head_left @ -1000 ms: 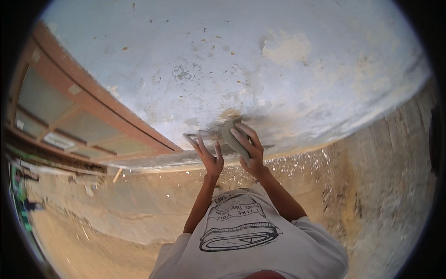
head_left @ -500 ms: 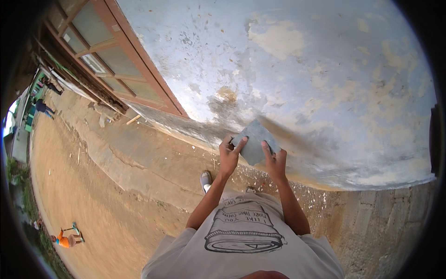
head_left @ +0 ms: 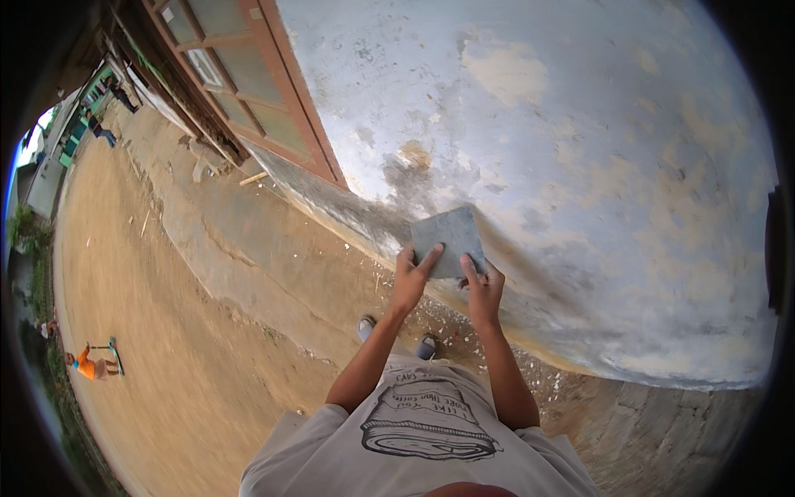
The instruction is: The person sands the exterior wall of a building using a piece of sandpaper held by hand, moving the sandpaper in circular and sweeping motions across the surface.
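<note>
In the head view, the left hand (head_left: pixel 410 282) and right hand (head_left: pixel 484 294), slightly apart from each other, are clamped on the near side of a grey sheet (head_left: pixel 452 232), held in front of the wall (head_left: pixel 571 157).

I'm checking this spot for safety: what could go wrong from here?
The grey sheet, pinched by the left hand and right hand, might slip or tear. Either bare hand could scrape against the patchy wall. The pale flakes on the ground near the shoes might make footing slippery.
</note>
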`<state>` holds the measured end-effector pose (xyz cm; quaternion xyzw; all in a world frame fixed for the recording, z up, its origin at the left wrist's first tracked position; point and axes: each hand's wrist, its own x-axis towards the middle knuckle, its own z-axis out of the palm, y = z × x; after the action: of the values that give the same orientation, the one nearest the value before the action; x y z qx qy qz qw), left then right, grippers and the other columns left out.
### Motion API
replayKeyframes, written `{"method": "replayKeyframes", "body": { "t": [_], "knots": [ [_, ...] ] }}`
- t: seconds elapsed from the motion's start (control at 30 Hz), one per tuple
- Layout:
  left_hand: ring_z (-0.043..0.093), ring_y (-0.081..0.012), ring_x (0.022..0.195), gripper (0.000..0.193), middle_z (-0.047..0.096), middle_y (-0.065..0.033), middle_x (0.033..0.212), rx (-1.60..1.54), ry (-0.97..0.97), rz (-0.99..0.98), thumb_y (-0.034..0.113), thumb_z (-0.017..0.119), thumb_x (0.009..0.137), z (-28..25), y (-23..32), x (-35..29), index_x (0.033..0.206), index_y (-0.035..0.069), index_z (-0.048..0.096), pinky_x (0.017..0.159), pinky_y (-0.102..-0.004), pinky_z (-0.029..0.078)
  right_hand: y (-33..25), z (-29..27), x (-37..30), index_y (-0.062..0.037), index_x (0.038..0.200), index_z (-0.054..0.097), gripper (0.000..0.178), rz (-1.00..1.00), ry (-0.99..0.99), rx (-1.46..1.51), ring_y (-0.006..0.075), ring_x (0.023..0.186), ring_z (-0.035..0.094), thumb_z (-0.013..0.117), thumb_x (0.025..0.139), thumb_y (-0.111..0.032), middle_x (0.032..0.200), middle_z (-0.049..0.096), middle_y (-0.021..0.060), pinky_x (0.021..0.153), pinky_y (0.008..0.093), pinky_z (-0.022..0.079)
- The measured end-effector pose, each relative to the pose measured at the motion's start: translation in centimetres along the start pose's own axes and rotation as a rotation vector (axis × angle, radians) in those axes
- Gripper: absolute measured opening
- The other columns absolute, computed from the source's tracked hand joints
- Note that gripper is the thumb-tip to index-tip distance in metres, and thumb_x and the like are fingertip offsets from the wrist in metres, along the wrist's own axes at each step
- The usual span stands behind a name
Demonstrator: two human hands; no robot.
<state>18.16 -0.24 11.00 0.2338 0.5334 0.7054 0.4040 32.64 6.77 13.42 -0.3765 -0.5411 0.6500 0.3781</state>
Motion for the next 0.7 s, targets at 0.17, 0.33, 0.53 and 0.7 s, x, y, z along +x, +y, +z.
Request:
{"method": "replayKeyframes", "body": {
  "t": [0.17,0.33,0.53,0.7],
  "knots": [
    [0.062,-0.0106,0.095,0.041,0.069,-0.0041,0.111,-0.439,0.069,0.297,0.030,0.068,0.104,2.6,3.3,-0.9,0.130,-0.001,0.061,0.081,-0.0279,0.051,-0.8,2.8,1.7,0.0014,0.107,0.072,0.023,0.229,-0.061,0.408,0.0065,0.067,0.059,0.073,0.100,-0.021,0.088,0.069,0.0008,0.055,0.0230,0.044],
    [0.062,-0.0133,0.094,0.036,0.067,-0.0057,0.108,-0.024,0.248,0.053,0.032,0.060,0.108,2.8,3.0,-1.3,0.120,-0.002,0.064,0.077,-0.0281,0.052,-1.1,4.2,1.3,-0.0013,0.109,0.071,0.023,0.136,-0.227,0.178,0.0075,0.074,0.062,0.066,0.105,-0.024,0.088,0.069,0.0004,0.058,0.0226,0.044],
    [0.057,-0.0386,0.135,0.051,0.059,-0.0225,0.146,0.633,0.293,0.914,-0.001,0.062,0.095,3.3,8.2,1.9,0.146,-0.002,0.057,0.109,-0.0420,0.049,-4.0,2.5,0.2,0.0004,0.122,0.065,0.022,-0.572,0.166,-0.261,0.0164,0.092,0.067,0.061,0.105,-0.012,0.114,0.068,0.0119,0.069,0.0276,0.051],
    [0.043,-0.0444,0.147,0.070,0.049,-0.0234,0.157,0.669,0.213,0.969,-0.006,0.065,0.084,7.8,5.5,2.7,0.152,0.002,0.051,0.119,-0.0494,0.041,-5.2,-1.7,0.9,0.0023,0.135,0.056,0.035,-0.877,0.404,-0.508,0.0304,0.120,0.057,0.058,0.100,-0.002,0.135,0.057,0.0197,0.087,0.0376,0.051]
  ]
}}
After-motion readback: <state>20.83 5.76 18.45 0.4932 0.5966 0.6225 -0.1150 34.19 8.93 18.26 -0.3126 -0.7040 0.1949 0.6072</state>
